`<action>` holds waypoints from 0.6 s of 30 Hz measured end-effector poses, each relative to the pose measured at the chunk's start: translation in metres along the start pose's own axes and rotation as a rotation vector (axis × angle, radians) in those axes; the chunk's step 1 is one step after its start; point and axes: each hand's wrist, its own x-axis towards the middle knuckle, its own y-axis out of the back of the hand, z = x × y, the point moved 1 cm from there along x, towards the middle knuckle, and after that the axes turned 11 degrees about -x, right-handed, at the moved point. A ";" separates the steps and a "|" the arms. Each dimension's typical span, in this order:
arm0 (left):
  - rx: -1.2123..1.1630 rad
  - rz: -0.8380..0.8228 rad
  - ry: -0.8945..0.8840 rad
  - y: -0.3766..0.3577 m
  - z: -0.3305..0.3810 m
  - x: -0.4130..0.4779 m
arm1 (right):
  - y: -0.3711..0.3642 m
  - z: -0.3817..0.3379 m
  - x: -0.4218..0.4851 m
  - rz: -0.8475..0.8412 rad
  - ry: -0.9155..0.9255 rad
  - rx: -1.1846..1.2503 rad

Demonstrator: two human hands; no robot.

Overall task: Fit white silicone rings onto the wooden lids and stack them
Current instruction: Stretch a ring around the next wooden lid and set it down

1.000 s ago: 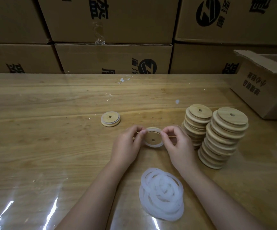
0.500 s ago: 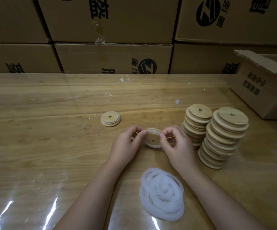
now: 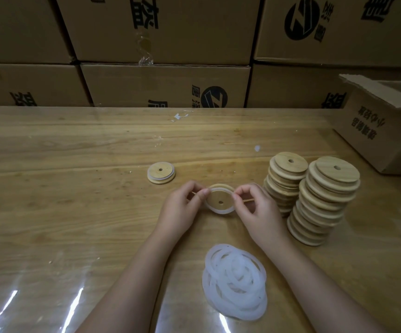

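Stacked cartons [image 3: 165,85] bore a black round logo [image 3: 214,97] and Chinese print. The left hand [image 3: 182,209] and right hand [image 3: 258,213] pinched a white ring [image 3: 220,211] around a lid [image 3: 218,197] with their fingers [image 3: 237,196].

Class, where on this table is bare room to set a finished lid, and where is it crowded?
Free: the wide stretch left of the left hand; the strip between the lone lid and the boxes. Crowded: right, by the lid stacks and open box; front, around the ring pile.
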 end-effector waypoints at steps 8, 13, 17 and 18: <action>-0.040 -0.109 -0.117 -0.008 0.013 -0.005 | -0.003 -0.002 -0.002 -0.028 0.092 0.059; -0.102 -0.083 -0.064 -0.003 0.013 -0.003 | -0.003 -0.001 -0.003 -0.028 0.048 0.078; -0.175 -0.080 -0.017 -0.002 0.014 -0.002 | -0.004 -0.002 -0.003 -0.027 0.064 0.049; -0.182 -0.075 -0.005 -0.002 0.014 -0.002 | -0.004 -0.002 -0.003 -0.023 0.060 0.046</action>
